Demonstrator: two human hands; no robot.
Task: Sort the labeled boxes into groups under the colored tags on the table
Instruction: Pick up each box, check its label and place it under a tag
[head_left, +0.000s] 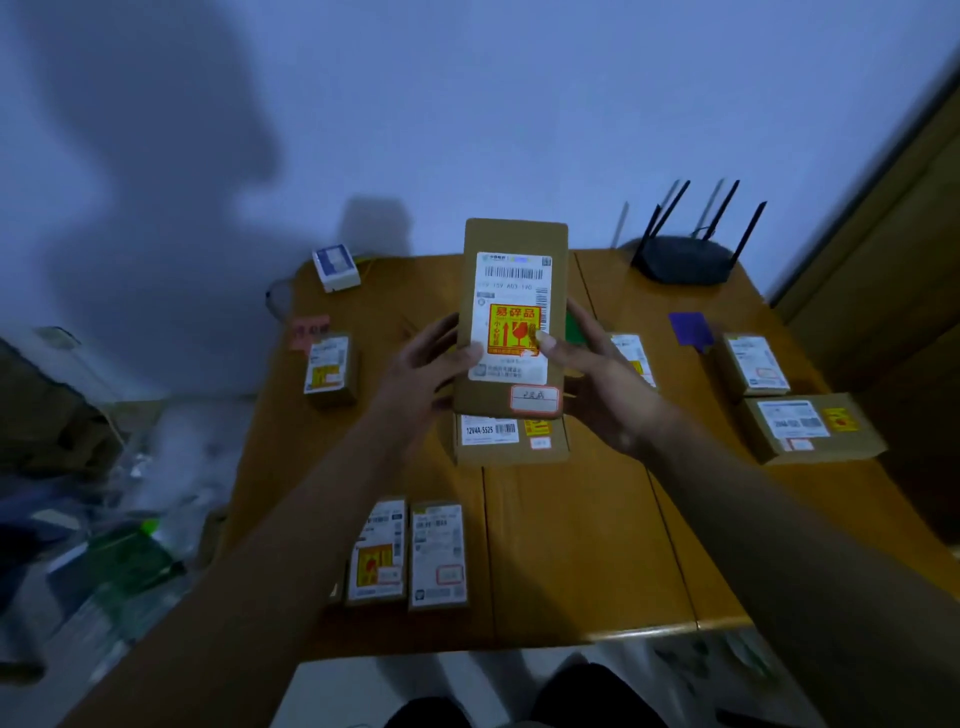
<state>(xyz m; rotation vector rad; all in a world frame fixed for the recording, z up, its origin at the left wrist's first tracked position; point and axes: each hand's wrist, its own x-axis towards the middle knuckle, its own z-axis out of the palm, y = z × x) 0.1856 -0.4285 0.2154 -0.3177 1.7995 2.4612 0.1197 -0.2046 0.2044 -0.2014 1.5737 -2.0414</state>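
Observation:
I hold a tall cardboard box (511, 244) with a white shipping label and a yellow-red fragile sticker upright above the table, label facing me. My left hand (426, 369) grips its left edge and my right hand (597, 379) its right edge. Under it lies a flat box (511, 441) marked 12V4A. A pink tag (310, 331) sits at the left with one small box (331, 369) below it. A green tag (575, 327) peeks out behind the held box, with a box (634, 358) beside my right hand. A purple tag (690, 327) has two boxes (756, 364) (810, 426) below it.
Two more labeled boxes (379, 551) (438, 553) lie side by side near the front left of the wooden table (571, 545). A black router (680, 257) with antennas and a small white box (336, 267) stand at the back edge. Clutter covers the floor at the left.

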